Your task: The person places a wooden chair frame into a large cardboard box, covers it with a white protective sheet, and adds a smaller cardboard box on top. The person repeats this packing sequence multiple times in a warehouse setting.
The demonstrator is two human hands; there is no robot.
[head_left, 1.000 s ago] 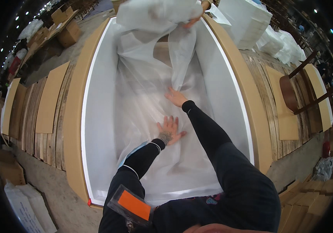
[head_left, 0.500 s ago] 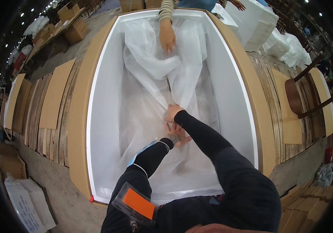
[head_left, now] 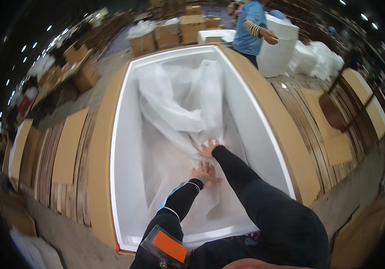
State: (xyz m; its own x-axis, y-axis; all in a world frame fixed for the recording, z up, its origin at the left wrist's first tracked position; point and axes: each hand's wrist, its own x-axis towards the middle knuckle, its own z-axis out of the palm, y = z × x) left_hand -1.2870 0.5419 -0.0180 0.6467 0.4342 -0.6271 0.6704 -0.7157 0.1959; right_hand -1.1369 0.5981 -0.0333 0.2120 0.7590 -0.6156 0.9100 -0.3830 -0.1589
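Before me stands a large cardboard box (head_left: pixel 276 105) lined with white foam boards (head_left: pixel 125 148). Translucent white wrapping sheet (head_left: pixel 174 107) covers what lies inside, bunched up in folds toward the far end. My left hand (head_left: pixel 206 174) presses on the sheet near the box's middle, its fingers spread. Slightly farther and to the right, my right hand (head_left: pixel 209 149) also rests on the sheet with fingers apart. Neither hand grips anything. The thing under the sheet is too veiled to name.
A co-worker in a blue shirt (head_left: pixel 250 27) stands beyond the box's far right corner. Wooden slats (head_left: pixel 73 179) flank the box, with a dark wooden chair frame (head_left: pixel 333 112) on the right. Cardboard cartons (head_left: pixel 192 28) and white wrapped bundles (head_left: pixel 318 60) stand behind.
The co-worker's hand has left the sheet at the far end, and the person now stands at the far right. My right hand has spread its fingers on the sheet. The view has shifted.
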